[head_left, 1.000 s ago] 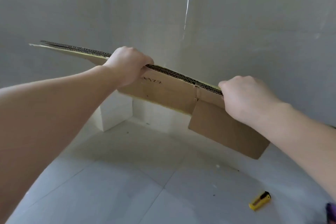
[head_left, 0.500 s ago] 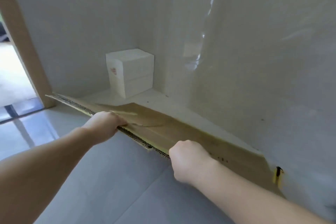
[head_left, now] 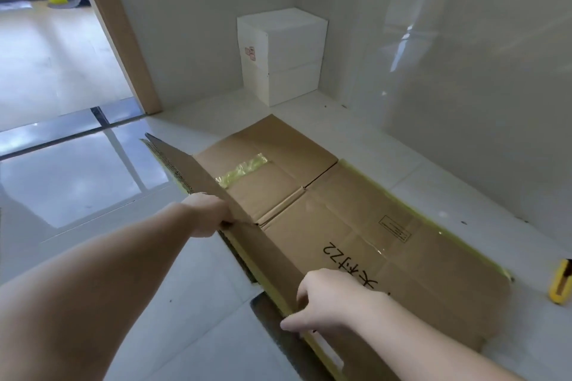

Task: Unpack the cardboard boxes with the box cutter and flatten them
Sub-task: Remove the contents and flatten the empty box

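Holding one flattened cardboard box (head_left: 325, 210) against the floor (head_left: 185, 288), we pinch its raised near edge with our left hand (head_left: 210, 216), while our right hand (head_left: 325, 300) curls its fingers over the same edge. One yellow box cutter (head_left: 560, 283) lies just beside the cardboard's right end; one white box (head_left: 281, 56) stands in the corner.

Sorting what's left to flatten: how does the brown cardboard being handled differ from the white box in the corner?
The brown cardboard lies flattened on the floor; the white box stands as a cube. The brown cardboard carries yellow tape and black writing; the white box shows only a small label. Both hands grip the brown one; nothing touches the white box.
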